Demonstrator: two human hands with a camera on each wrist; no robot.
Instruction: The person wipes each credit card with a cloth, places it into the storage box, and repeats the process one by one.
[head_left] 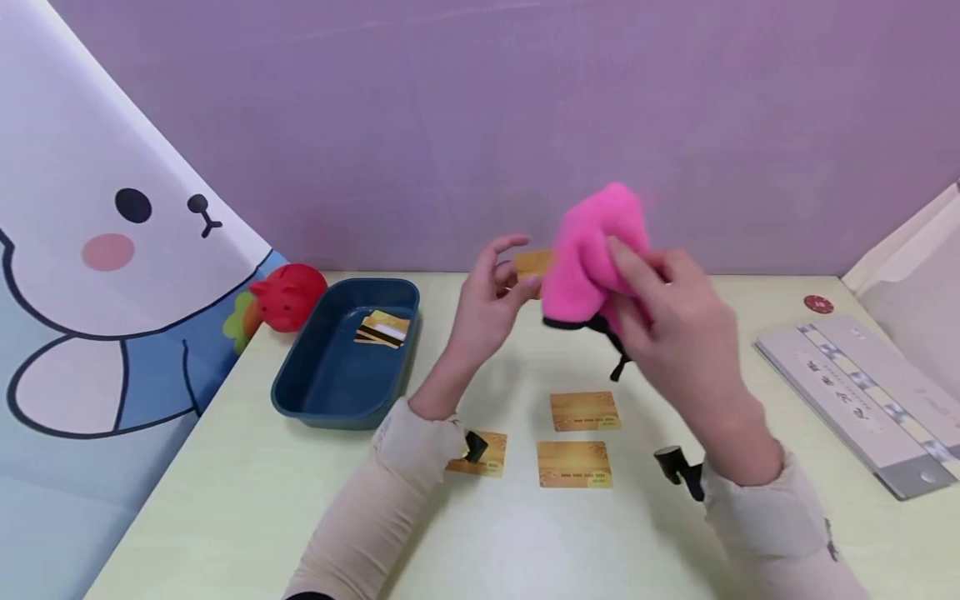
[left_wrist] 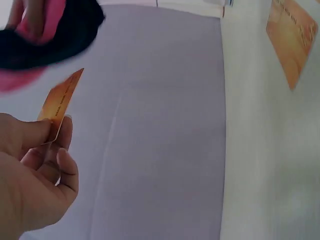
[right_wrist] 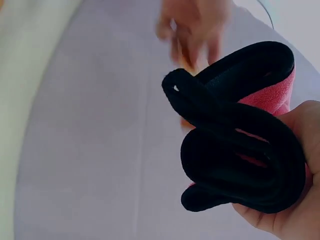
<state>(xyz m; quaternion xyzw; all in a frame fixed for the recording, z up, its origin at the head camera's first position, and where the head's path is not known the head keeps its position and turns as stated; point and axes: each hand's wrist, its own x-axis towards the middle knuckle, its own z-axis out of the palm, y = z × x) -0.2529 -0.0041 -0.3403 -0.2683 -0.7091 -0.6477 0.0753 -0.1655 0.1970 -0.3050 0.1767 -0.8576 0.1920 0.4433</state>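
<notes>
My left hand (head_left: 480, 321) is raised above the table and pinches a gold bank card (head_left: 532, 263) between thumb and fingers. The card's printed number shows in the left wrist view, where the card (left_wrist: 59, 102) stands tilted. Close on its right, my right hand (head_left: 686, 333) grips a bunched pink plush cloth (head_left: 596, 246) with black edging. In the right wrist view the folded black edge (right_wrist: 250, 175) hides part of the left hand and card. Below the hands, two gold cards (head_left: 585, 412) (head_left: 575, 464) lie flat, and a third (head_left: 491, 454) is partly covered by the left wrist.
A dark blue tray (head_left: 318, 375) at the left holds several cards (head_left: 384, 328). Behind its left side sits a red piggy bank (head_left: 288, 297). A flat grey-white box or booklet (head_left: 862, 400) lies at the right, with a red round chip (head_left: 818, 304) beyond it.
</notes>
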